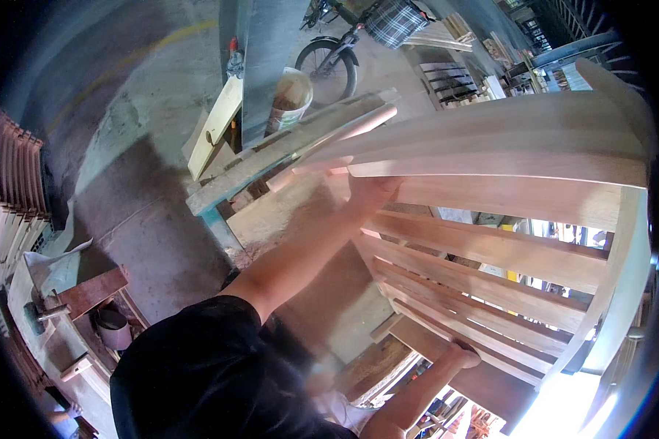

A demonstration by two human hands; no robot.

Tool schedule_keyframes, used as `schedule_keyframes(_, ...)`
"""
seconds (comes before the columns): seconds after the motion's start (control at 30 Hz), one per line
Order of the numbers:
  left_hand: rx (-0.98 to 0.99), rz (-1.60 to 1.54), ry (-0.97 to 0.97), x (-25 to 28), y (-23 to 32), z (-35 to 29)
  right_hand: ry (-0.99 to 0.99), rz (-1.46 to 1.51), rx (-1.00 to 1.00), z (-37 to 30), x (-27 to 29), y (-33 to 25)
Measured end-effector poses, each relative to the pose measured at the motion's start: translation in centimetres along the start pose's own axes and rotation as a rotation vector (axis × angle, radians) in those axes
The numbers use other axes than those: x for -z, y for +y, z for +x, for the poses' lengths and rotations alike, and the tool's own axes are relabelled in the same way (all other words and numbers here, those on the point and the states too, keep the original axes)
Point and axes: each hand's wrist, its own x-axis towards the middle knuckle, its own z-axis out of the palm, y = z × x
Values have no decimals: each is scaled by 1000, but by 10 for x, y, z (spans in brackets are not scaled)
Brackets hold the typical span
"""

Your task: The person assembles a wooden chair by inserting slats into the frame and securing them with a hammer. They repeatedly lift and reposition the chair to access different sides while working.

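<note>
While the black sleeve [198,366] fills the near lower left, two bare forearms run up and right from it to a slatted wooden frame [505,249] that takes up the right half of the view

Nearest, at the lower right, the right hand [463,354] sits on the frame's lowest slats, its fingers curled over the edge of a slat in a grip; the fingertips themselves are hidden behind the wood

Just left of that hand a darker board [377,362] lies low, with blurred clutter beneath it

At the near left a workbench [47,344] carries a reddish plank [91,291], a small metal tool and a dark round cup [112,327]; a stack of thin slats [7,212] lines the left rim

Further up, the left hand [371,192] lies flat against the underside of the frame's broad top rail [490,157], fingers stretched out and touching it rather than closed round it

Beyond that hand long pale boards [300,143] slant from lower left to upper right, resting on a blue-green stand [212,208], and a short light plank [216,124] leans beside a grey post [267,58]

A white bucket [293,95] stands just behind the boards, on the concrete floor [124,110]

Farthest off, a bicycle [333,55] with a checked cloth [394,20] over it is parked near stacked timber [454,80] at the upper right
</note>
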Motion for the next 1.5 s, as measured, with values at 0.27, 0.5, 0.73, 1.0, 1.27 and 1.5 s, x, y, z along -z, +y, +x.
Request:
schedule_keyframes(0.27,391,-233,-232,3,-32,12,8,-81,39,-18,-18,11)
schedule_keyframes(0.5,339,-188,-233,24,-30,34,13,-173,117,-14,-27,22)
schedule_keyframes(0.73,126,-219,-551,26,-68,29,-78,-88,105,-28,-1,35)
schedule_keyframes(1.0,-101,84,-812,71,-39,46,-47,26,234,-20,-4,75)
schedule_keyframes(1.27,-152,237,-719,66,-26,23,-151,111,254,15,-5,94)
schedule_keyframes(1.5,-306,498,-785,69,-26,50,-189,-6,188,16,-2,97)
